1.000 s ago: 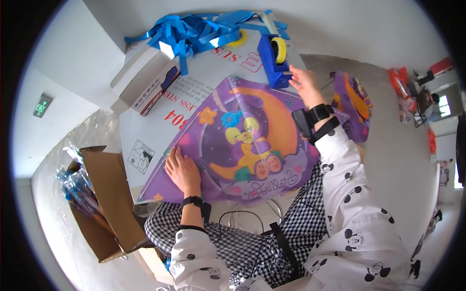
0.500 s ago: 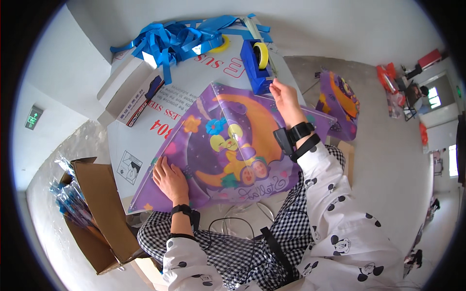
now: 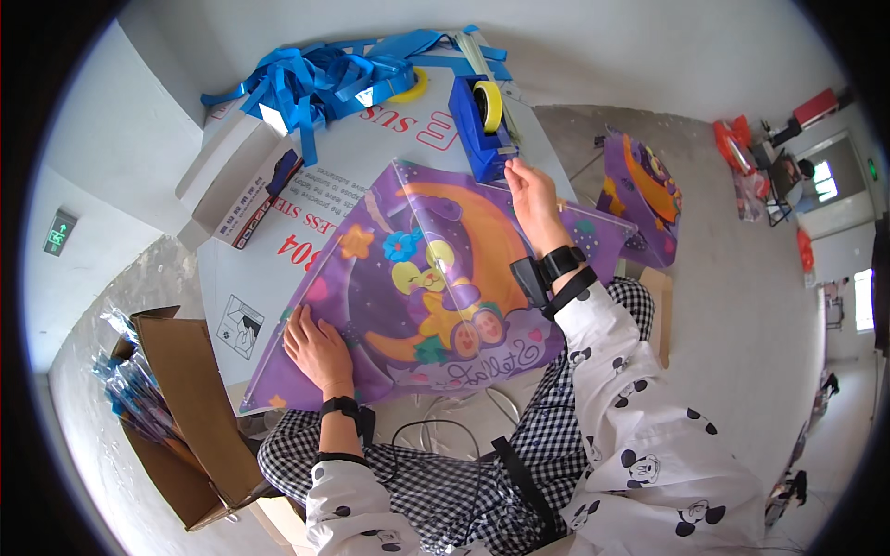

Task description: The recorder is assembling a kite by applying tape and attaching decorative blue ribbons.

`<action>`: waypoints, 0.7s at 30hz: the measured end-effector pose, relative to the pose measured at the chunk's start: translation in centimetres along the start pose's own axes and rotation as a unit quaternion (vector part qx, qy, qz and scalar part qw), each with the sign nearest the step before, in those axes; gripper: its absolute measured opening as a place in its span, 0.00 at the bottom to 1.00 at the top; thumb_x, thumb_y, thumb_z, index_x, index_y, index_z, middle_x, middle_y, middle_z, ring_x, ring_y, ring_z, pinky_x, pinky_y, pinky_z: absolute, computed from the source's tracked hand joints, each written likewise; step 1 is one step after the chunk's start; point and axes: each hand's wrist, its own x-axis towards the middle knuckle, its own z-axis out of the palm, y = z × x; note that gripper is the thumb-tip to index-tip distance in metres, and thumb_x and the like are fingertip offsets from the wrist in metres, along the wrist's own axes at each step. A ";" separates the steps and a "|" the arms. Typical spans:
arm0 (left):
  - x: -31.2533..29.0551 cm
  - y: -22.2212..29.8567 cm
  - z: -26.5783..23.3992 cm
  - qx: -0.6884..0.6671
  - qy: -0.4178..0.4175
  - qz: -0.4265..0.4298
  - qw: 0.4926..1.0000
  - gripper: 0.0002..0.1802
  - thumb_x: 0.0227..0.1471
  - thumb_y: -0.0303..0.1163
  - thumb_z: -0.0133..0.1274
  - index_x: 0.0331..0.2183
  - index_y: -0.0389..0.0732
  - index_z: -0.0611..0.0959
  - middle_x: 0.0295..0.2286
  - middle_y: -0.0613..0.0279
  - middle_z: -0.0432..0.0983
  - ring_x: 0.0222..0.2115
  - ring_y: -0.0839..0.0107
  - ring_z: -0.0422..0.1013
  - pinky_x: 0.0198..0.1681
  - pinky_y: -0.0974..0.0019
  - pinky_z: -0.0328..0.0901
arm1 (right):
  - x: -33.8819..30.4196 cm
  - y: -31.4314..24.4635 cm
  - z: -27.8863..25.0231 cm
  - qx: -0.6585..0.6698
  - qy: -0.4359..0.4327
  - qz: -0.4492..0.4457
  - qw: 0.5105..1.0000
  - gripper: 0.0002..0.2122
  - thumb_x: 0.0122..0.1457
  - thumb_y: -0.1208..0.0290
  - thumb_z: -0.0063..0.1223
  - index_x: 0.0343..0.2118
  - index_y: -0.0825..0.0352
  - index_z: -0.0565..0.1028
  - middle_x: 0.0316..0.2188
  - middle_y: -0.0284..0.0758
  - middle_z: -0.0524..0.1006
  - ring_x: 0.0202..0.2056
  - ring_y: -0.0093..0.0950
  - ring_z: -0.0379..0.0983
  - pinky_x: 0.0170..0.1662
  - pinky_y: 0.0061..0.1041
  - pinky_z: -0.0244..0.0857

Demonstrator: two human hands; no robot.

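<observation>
A purple kite [image 3: 380, 306] with a yellow cartoon bear on an orange moon lies spread over the table and my lap, thin rods running along its edges and middle. My left hand [image 3: 317, 350] rests flat on its left side, fingers stretched out near the edge rod. Beyond the kite's upper edge stands a blue tape dispenser [image 3: 471, 130] holding a yellow-rimmed roll of tape [image 3: 489, 106]. At the dispenser's near, cutting end my right hand [image 3: 536, 206] pinches the clear tape end between thumb and forefinger; the strip itself hardly shows.
Blue ribbon [image 3: 315, 88] lies tangled at the table's back. An open white box [image 3: 243, 190] sits on the left. A cardboard box [image 3: 190, 398] of wrapped items stands beside my left knee. Another purple kite [image 3: 640, 199] is beyond the table on the right.
Hardly anything differs: the whole view has shifted slightly. My right hand stays pinched at the dispenser's cutting end, and my left hand stays flat on the kite.
</observation>
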 end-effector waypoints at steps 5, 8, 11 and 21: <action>0.0 0.0 -0.3 -0.001 -0.014 -0.010 1.000 0.18 0.54 0.31 0.46 0.47 0.39 0.73 0.49 0.61 0.67 0.52 0.59 0.60 0.57 0.56 0.53 | 0.4 1.2 -1.0 -0.044 0.005 -0.005 0.999 0.04 0.57 0.78 0.54 0.33 0.73 0.74 0.34 0.37 0.75 0.40 0.27 0.73 0.50 0.23 0.67; 0.3 0.6 -0.8 0.002 -0.040 -0.038 0.998 0.20 0.50 0.29 0.49 0.47 0.39 0.73 0.49 0.60 0.67 0.52 0.58 0.60 0.57 0.56 0.53 | 1.2 1.8 -1.5 -0.091 0.016 -0.001 0.996 0.08 0.54 0.77 0.58 0.35 0.74 0.74 0.35 0.37 0.74 0.38 0.27 0.72 0.46 0.23 0.68; 1.3 1.8 -1.0 -0.022 0.012 -0.038 0.999 0.23 0.46 0.27 0.51 0.47 0.38 0.72 0.49 0.59 0.67 0.53 0.58 0.60 0.57 0.56 0.52 | 2.4 2.2 -1.7 -0.135 0.034 0.003 0.990 0.05 0.55 0.78 0.57 0.33 0.74 0.74 0.32 0.38 0.75 0.35 0.29 0.74 0.43 0.26 0.70; 5.7 4.3 2.9 -0.126 0.028 0.029 0.991 0.21 0.46 0.26 0.49 0.46 0.37 0.71 0.49 0.56 0.66 0.53 0.57 0.60 0.58 0.55 0.54 | -1.5 3.0 -0.4 -0.172 0.056 -0.006 0.984 0.05 0.58 0.77 0.51 0.32 0.75 0.70 0.36 0.43 0.74 0.39 0.32 0.75 0.50 0.32 0.70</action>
